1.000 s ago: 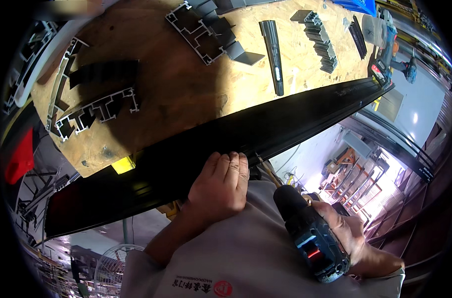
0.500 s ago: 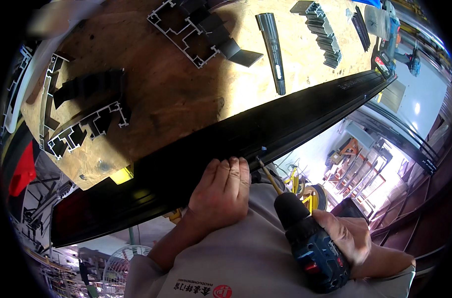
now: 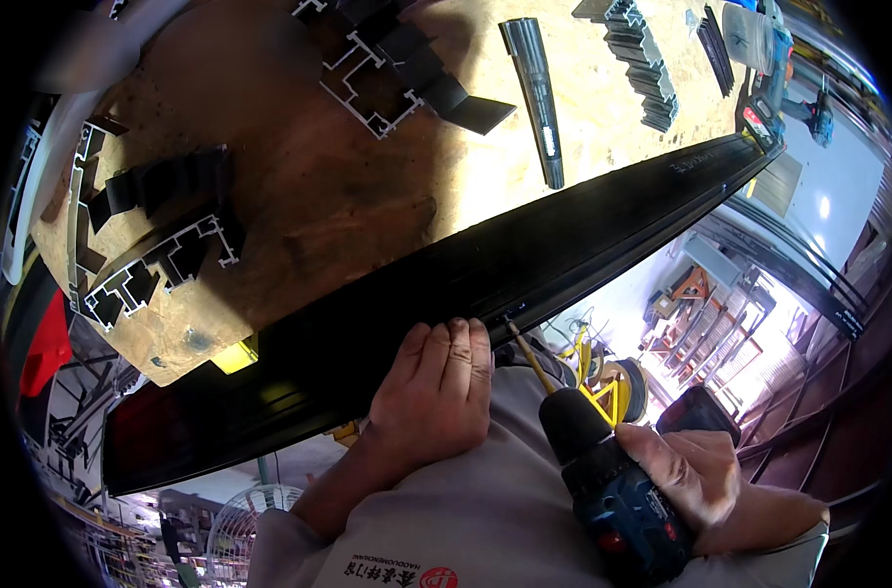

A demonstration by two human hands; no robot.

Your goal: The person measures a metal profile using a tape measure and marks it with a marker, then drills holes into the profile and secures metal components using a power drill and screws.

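A long black profile [image 3: 602, 230] lies slantwise along the near edge of the wooden workbench. My left hand [image 3: 431, 397] is closed over its near edge, fingers together on top, thumb hidden. In my right hand [image 3: 686, 475] is a blue and black cordless drill [image 3: 627, 524], pointing away from me and to the left. Its long brass-coloured bit [image 3: 532, 355] reaches the profile's near edge just right of my left fingertips. Whether the tip has entered the material, I cannot tell.
Cut black profile pieces stand on the workbench [image 3: 299, 245] at left [image 3: 157, 255], top middle [image 3: 387, 83] and right [image 3: 642, 64]. A black tapered cylinder [image 3: 534, 103] lies between them. Another blue power tool [image 3: 767, 108] is at the far right. Yellow objects [image 3: 607, 392] show below the profile.
The view has shifted a little, and the bench pieces appear slightly further left. Bright bits beside the bit's tip are less visible. Both hands keep nearly the same places.
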